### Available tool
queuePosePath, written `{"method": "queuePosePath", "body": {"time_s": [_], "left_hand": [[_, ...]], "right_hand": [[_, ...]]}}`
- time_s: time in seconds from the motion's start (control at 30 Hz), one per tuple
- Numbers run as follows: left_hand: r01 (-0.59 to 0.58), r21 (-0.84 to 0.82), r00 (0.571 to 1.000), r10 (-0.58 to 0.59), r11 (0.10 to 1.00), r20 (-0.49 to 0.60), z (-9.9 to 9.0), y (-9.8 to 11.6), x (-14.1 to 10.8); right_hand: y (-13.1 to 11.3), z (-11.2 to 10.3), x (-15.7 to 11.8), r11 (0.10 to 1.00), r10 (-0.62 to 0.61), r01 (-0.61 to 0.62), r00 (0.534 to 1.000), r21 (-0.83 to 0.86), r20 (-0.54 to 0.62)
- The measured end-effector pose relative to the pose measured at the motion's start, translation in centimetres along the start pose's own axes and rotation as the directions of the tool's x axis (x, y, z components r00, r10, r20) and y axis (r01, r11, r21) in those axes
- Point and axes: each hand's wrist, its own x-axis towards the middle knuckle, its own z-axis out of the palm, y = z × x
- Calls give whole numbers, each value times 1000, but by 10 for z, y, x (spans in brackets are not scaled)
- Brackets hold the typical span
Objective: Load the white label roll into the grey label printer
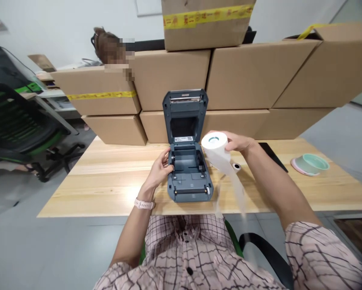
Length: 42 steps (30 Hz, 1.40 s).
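Observation:
A dark grey label printer [190, 177] stands on the wooden table with its lid [185, 114] raised, so its roll compartment shows. My left hand [160, 171] grips the printer's left side wall, the thumb reaching over the edge. In my right hand [237, 141] is a white label roll [217, 151] with a greenish core, held just right of the printer, above the table. A loose pale strip [237, 189] hangs from the roll past the table's front edge, blurred at its lower end. A small roll with a dark core [236, 166] lies behind the strip.
Stacked cardboard boxes [238, 76] line the back of the table [93, 181]. At the right are a flat black object [273, 156] and a round mint-green container [312, 164]. A person [108, 46] is behind the boxes; an office chair [20, 125] stands left.

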Motion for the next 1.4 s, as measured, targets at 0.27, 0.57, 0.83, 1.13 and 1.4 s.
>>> {"method": "queuePosePath", "body": {"time_s": [0.27,0.57,0.83,1.13,1.4], "left_hand": [[-7,44,999,6,999,35,-5,-8,6],[-42,61,998,39,997,40,-6,-12,2],[-81,31,997,82,996,-3,-2,-18,-2],[-68,16,993,69,998,-95,7,-14,-5],[-183,476,955,271,860,-122,14,-4,-12]], "right_hand": [[-67,67,83,648,288,-67,944,-759,163],[-29,83,108,534,401,-135,910,-835,109],[-39,128,13,567,21,-51,999,-822,-47],[-29,216,-45,568,-13,-111,990,-815,-144],[-23,232,-40,579,-41,-142,978,-803,-203]]}}
